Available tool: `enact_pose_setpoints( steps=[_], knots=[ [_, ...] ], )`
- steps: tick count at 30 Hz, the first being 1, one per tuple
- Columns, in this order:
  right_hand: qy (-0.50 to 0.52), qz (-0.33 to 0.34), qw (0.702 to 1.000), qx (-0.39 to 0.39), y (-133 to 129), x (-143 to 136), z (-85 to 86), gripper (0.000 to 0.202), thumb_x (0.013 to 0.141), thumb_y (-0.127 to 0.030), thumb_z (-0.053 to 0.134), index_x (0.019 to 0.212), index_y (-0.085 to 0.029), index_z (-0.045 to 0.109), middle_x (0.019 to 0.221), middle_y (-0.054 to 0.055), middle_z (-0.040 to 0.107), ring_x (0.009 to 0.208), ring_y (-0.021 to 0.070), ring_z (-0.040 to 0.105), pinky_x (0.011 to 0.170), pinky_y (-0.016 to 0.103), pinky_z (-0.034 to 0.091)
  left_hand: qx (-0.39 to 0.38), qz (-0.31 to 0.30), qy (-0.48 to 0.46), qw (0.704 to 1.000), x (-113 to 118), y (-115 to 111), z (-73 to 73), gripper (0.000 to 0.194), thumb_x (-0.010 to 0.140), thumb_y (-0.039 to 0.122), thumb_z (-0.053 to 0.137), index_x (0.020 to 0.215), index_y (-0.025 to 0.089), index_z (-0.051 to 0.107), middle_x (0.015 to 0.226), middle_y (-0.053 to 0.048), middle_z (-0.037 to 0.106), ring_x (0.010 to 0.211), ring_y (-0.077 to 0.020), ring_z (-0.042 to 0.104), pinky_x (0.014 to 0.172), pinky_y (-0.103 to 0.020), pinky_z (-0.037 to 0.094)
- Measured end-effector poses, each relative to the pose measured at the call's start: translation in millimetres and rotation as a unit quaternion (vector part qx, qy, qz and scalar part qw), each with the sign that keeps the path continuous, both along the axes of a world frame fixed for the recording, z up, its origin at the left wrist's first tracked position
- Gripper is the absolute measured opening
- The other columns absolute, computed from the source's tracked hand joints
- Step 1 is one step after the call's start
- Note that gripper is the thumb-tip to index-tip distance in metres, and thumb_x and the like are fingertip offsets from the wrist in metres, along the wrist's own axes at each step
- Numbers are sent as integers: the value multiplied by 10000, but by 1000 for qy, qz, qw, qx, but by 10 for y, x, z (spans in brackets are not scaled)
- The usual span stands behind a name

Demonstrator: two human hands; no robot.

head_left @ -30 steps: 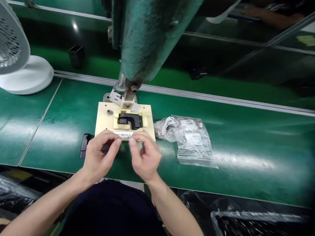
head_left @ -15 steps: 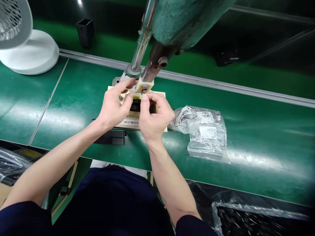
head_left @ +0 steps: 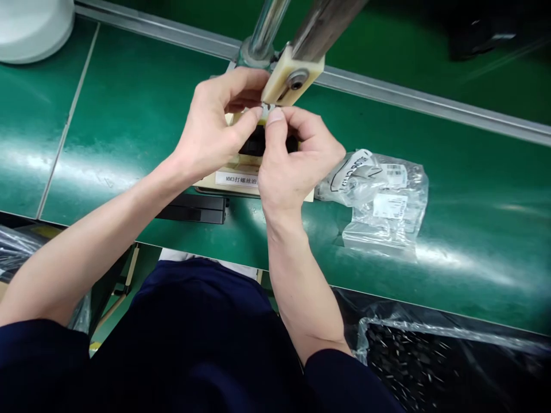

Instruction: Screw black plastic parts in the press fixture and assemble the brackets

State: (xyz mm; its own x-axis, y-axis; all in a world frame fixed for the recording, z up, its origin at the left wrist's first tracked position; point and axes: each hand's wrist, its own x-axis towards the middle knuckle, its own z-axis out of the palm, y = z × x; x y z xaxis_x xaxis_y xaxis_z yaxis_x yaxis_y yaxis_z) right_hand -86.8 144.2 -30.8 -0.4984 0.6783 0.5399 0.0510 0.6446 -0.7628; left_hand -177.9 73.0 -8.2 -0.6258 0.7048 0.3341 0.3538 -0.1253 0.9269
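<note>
Both hands meet at a cream fixture (head_left: 275,194) with a printed label, just under the cream block (head_left: 297,77) on the end of a press arm. My left hand (head_left: 219,117) is closed, thumb and fingers bent toward a small pale piece (head_left: 266,113) below the block. From the right, my right hand (head_left: 295,149) pinches at the same spot, its thumb against the forefinger. Whatever is between the fingertips is too small to name. A black part (head_left: 253,143) sits in the fixture under the hands, partly hidden by them.
A black bar-shaped part (head_left: 193,209) lies in front of the fixture. Clear plastic bags (head_left: 379,195) with labels lie right of it. A metal column (head_left: 269,28) stands behind. A white round base (head_left: 34,28) is at the back left, a lined bin (head_left: 413,367) at the lower right.
The view has moved down and closer, so the fixture and hands look larger. Both hands stay at the block, with the fingertips now closer together.
</note>
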Motion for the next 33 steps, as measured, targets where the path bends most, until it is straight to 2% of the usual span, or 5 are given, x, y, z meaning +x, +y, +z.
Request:
enact_pose_setpoints(
  steps=[7, 16, 19, 27, 33],
  knots=[
    [-25, -23, 999, 28, -2, -47, -122, 273, 1013, -341, 412, 908, -170, 597, 854, 56, 634, 795, 167, 593, 773, 330, 493, -24, 32, 19, 999, -6, 40, -63, 176, 760, 93, 612, 882, 217, 639, 951, 2, 681, 993, -220, 670, 817, -375, 586],
    [4, -68, 995, 68, -44, -48, -48, 188, 950, -210, 522, 789, -143, 591, 730, 11, 620, 662, 114, 585, 731, 299, 497, 5, 32, 24, 999, -31, 57, -115, 175, 763, 61, 610, 841, 217, 623, 935, -2, 679, 947, -195, 677, 795, -334, 588],
    [-1, -67, 995, 72, -29, -53, -40, 217, 954, -245, 511, 778, -143, 584, 714, 10, 603, 655, 115, 579, 702, 293, 486, -6, 41, 24, 999, -26, 62, -115, 169, 763, 63, 600, 859, 198, 627, 932, -2, 667, 965, -201, 675, 787, -332, 579],
    [-61, 5, 998, -13, 43, -51, -79, 303, 1009, -370, 401, 883, -148, 563, 882, 77, 590, 897, 189, 594, 816, 351, 465, 15, 30, 70, 997, -13, 60, -128, 209, 767, 38, 548, 873, 204, 618, 899, 4, 680, 931, -194, 685, 824, -356, 577],
    [-54, 29, 997, -55, 64, -61, -130, 364, 1009, -438, 348, 908, -149, 545, 917, 83, 573, 977, 220, 590, 843, 383, 466, 97, -7, 92, 991, -51, 69, -152, 201, 739, 23, 532, 840, 176, 615, 767, 30, 663, 765, -141, 686, 834, -357, 579]
  ],
)
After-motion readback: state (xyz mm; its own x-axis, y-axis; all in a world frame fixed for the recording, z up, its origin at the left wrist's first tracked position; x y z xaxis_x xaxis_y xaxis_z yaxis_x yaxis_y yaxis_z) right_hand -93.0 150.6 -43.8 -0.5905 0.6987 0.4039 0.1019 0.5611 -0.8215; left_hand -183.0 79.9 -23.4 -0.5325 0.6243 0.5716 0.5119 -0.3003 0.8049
